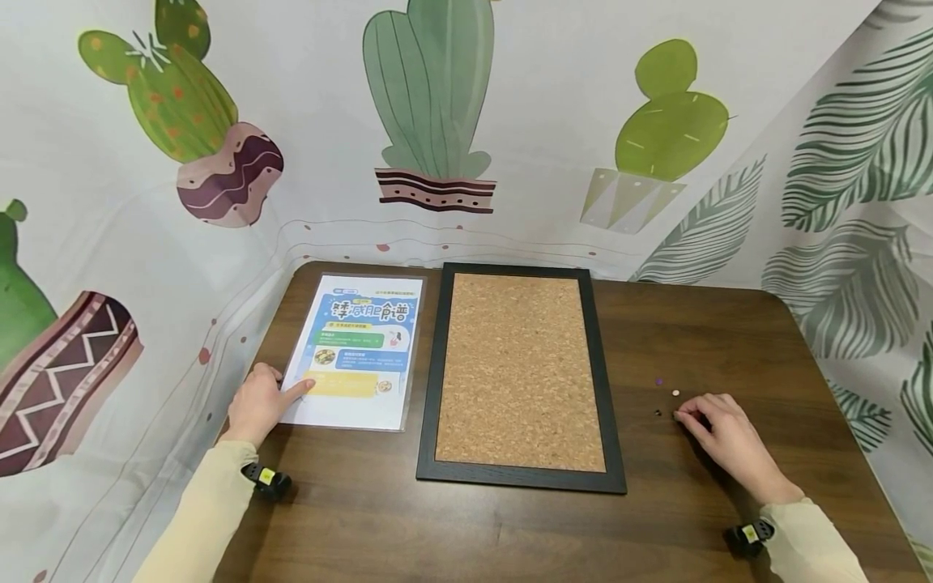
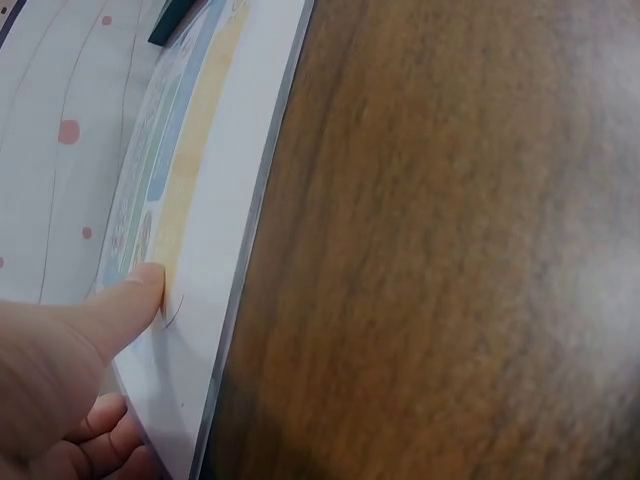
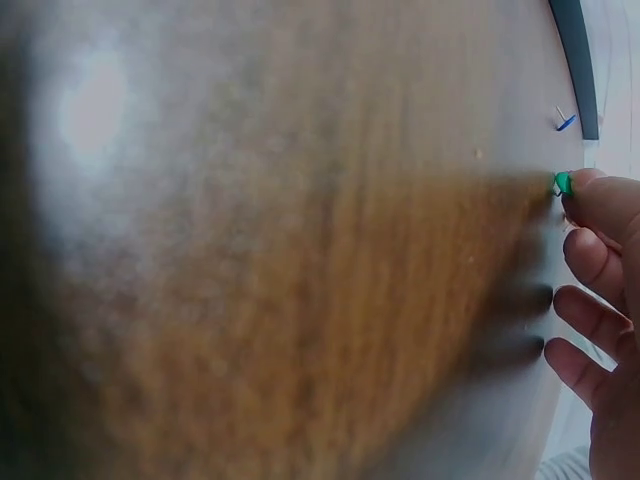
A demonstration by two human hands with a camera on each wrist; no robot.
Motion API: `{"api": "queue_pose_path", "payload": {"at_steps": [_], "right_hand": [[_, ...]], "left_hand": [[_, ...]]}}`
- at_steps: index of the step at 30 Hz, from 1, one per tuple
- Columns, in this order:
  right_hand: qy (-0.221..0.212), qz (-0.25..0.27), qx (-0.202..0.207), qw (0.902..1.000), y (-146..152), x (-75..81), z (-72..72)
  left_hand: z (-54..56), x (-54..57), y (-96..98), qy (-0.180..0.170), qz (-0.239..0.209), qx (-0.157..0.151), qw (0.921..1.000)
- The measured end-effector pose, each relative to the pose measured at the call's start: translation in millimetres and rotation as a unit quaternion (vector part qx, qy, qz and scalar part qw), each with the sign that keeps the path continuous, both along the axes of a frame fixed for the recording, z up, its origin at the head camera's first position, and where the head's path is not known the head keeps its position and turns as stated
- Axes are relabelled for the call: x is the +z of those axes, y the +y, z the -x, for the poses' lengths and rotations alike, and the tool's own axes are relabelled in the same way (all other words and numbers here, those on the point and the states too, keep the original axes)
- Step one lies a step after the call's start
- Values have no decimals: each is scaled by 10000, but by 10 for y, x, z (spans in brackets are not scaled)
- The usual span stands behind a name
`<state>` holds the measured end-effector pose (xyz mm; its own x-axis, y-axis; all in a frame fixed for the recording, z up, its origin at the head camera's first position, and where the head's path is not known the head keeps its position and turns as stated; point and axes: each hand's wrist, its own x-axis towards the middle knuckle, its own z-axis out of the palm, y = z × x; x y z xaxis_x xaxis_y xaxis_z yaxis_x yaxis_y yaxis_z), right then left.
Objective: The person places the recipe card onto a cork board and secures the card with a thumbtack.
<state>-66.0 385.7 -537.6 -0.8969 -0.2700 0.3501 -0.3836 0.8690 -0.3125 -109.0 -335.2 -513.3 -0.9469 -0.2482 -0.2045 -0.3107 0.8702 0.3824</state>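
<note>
A laminated printed sheet (image 1: 355, 410) lies at the left of the table. My left hand (image 1: 257, 405) grips its left edge, thumb on the printed face; in the left wrist view the other fingers are curled at the edge, partly hidden. On the right, my right hand (image 1: 722, 433) pinches a small green thumbtack (image 3: 563, 183) between thumb and forefinger, low over the tabletop. Close to those fingertips lie a purple thumbtack (image 1: 659, 380), a white one (image 1: 675, 393) and a dark one (image 1: 658, 413). A blue thumbtack (image 3: 566, 123) shows in the right wrist view, point up.
Between the hands a cork board (image 1: 521, 372) with a black frame (image 1: 521, 477) lies flat on the brown wooden table (image 1: 466, 534). A cloth with cactus prints (image 1: 539, 121) hangs behind the table's far edge and along its sides.
</note>
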Motion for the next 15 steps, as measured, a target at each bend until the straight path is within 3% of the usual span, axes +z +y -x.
{"api": "queue_pose_path", "payload": {"at_steps": [8,15], "right_hand": [[95,18,33,9999,-17,-11,-10],[69,23,-37,10000,-7,-14,-5]], "left_hand": [[8,3,-60,31,-271,-62,9996],[50,11,-190,165,-656,-354,9971]]}}
